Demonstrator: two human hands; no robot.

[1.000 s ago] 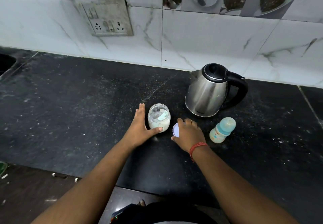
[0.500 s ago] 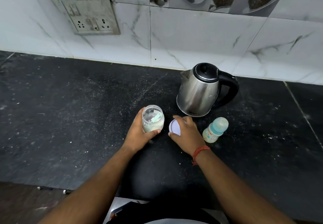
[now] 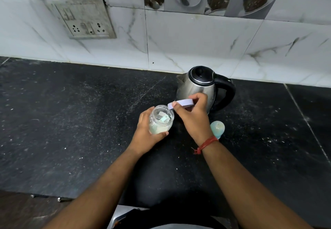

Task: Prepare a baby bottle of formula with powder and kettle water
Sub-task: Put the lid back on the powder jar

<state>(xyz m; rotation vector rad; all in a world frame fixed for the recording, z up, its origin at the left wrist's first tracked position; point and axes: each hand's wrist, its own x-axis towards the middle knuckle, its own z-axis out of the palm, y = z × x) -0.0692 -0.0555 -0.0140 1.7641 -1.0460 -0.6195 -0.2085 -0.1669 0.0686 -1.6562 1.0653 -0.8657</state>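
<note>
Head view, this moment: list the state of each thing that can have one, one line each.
Powder jar: open, lid off, tilted, white powder and a scoop inside, held by the left hand.
Jar lid: off the jar, pinched in the right hand beside the jar's mouth.
Kettle: upright on the counter, lid shut.
Baby bottle: on the counter, capped, untouched.

The powder jar (image 3: 161,120) is sitting in the left hand (image 3: 146,135) over the countertop (image 3: 71,130); the lid (image 3: 180,103), in the right hand (image 3: 192,117), is hanging just right of its mouth. The kettle (image 3: 197,89) is standing behind; the baby bottle (image 3: 217,128) is lying right of the right hand.
</note>
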